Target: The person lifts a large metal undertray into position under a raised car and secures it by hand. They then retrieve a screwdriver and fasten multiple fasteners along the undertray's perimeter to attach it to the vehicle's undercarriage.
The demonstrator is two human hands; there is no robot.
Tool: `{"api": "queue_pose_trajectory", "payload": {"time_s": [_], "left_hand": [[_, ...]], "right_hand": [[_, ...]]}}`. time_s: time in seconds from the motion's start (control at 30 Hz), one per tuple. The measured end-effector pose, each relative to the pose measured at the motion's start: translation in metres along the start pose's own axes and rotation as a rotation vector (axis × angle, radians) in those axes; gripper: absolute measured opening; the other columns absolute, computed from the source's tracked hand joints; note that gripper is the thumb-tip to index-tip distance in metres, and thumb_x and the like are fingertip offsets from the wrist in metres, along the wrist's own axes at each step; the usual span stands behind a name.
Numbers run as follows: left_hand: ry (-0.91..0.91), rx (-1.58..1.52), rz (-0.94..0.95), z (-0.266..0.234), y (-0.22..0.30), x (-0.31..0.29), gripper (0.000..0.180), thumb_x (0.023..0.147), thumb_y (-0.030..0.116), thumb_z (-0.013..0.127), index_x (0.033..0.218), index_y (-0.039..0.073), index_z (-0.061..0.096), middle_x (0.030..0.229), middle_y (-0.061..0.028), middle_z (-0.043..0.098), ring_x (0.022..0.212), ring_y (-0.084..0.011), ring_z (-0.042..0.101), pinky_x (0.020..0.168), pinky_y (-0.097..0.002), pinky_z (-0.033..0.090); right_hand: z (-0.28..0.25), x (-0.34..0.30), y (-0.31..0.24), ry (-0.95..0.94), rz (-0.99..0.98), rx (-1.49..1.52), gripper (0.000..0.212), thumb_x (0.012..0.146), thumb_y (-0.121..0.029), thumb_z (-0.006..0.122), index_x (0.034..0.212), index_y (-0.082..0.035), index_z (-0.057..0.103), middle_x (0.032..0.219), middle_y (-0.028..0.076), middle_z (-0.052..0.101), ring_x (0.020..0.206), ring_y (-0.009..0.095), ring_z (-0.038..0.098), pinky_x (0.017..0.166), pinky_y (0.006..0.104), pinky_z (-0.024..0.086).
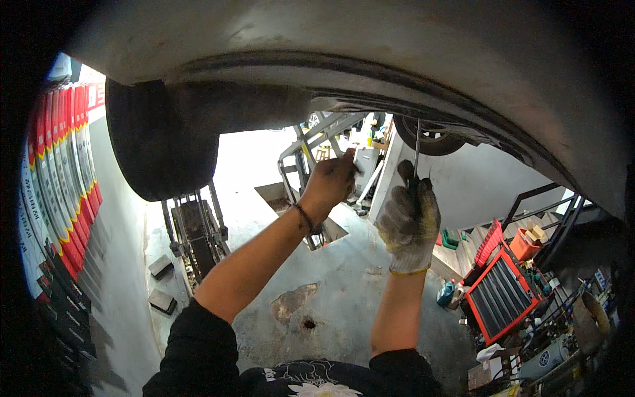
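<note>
A raised car's underside (pixel 258 102) spans the space above me. My left hand (pixel 329 184), bare and with a dark bracelet at the wrist, is lifted below it with the fingers curled closed. What those fingers hold, if anything, I cannot make out. My right hand (pixel 410 221) wears a worn, dirty white-and-grey work glove with a yellowish cuff edge. It grips the dark handle of a screwdriver-like tool (pixel 417 147), whose thin metal shaft points straight up to the car's lower edge. Whether the tip touches anything there is unclear.
A dark tyre (pixel 159 142) hangs at the left, another wheel (pixel 433 137) farther back. Lift framework (pixel 304 149) stands beyond my hands. A red tool cabinet (pixel 503 294), bottles (pixel 450 291) and cluttered tools are at the right. Red-and-white boxes (pixel 63 159) line the left wall.
</note>
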State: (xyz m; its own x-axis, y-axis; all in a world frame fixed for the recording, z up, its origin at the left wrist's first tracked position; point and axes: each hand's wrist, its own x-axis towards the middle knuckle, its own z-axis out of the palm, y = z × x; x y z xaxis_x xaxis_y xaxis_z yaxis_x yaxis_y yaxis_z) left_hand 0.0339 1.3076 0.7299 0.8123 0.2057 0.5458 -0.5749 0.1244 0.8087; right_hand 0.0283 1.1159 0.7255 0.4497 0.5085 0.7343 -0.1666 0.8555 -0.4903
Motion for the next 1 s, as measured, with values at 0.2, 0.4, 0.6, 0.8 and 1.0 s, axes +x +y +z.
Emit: {"api": "queue_pose_trajectory", "payload": {"time_s": [0.2,0.4,0.6,0.8,1.0], "left_hand": [[0.189,-0.644,-0.759,-0.113,-0.167,-0.123,0.028,0.103,0.024,0.050,0.080,0.010,0.048,0.067,-0.0041,0.048,0.055,-0.0184,0.042,0.049,-0.0333,0.035],[0.446,-0.880,-1.082,-0.198,-0.265,-0.300,0.015,0.103,0.011,0.046,0.104,0.001,0.056,0.085,-0.0058,0.053,0.067,-0.0172,0.044,0.058,-0.0297,0.038],[0.307,-0.664,-1.080,-0.246,-0.254,-0.366,0.022,0.104,0.010,0.053,0.123,0.000,0.060,0.088,-0.0038,0.055,0.070,-0.0146,0.045,0.060,-0.0278,0.039],[0.214,-0.543,-0.910,-0.228,-0.211,-0.360,0.027,0.106,0.015,0.057,0.128,0.000,0.062,0.084,-0.0012,0.054,0.067,-0.0132,0.043,0.059,-0.0283,0.038],[0.276,-0.451,-0.844,-0.221,-0.174,-0.379,0.023,0.105,0.012,0.061,0.123,-0.002,0.059,0.087,-0.0049,0.061,0.067,-0.0106,0.049,0.058,-0.0262,0.038]], "right_hand": [[-0.003,0.012,0.030,0.771,-0.841,-1.474,0.037,0.100,-0.012,0.066,0.134,0.002,0.064,0.110,0.010,0.070,0.093,0.017,0.067,0.083,0.0301,0.056],[0.012,0.001,0.016,0.195,-0.152,-0.208,0.040,0.108,-0.030,0.057,0.139,-0.007,0.059,0.070,0.000,0.050,0.050,0.009,0.042,0.042,0.0262,0.034],[-0.013,-0.015,0.016,0.274,-0.101,-0.344,0.044,0.107,-0.036,0.058,0.142,-0.009,0.056,0.067,-0.001,0.045,0.047,0.008,0.036,0.041,0.0255,0.031],[-0.056,-0.133,0.101,0.497,0.603,-1.089,0.040,0.102,-0.033,0.066,0.134,-0.009,0.064,0.091,0.001,0.067,0.070,0.010,0.059,0.058,0.0250,0.048],[-0.021,-0.245,0.198,0.186,1.072,-1.094,0.049,0.101,-0.031,0.069,0.143,-0.008,0.059,0.122,0.009,0.070,0.097,0.018,0.065,0.086,0.0338,0.055]]}}
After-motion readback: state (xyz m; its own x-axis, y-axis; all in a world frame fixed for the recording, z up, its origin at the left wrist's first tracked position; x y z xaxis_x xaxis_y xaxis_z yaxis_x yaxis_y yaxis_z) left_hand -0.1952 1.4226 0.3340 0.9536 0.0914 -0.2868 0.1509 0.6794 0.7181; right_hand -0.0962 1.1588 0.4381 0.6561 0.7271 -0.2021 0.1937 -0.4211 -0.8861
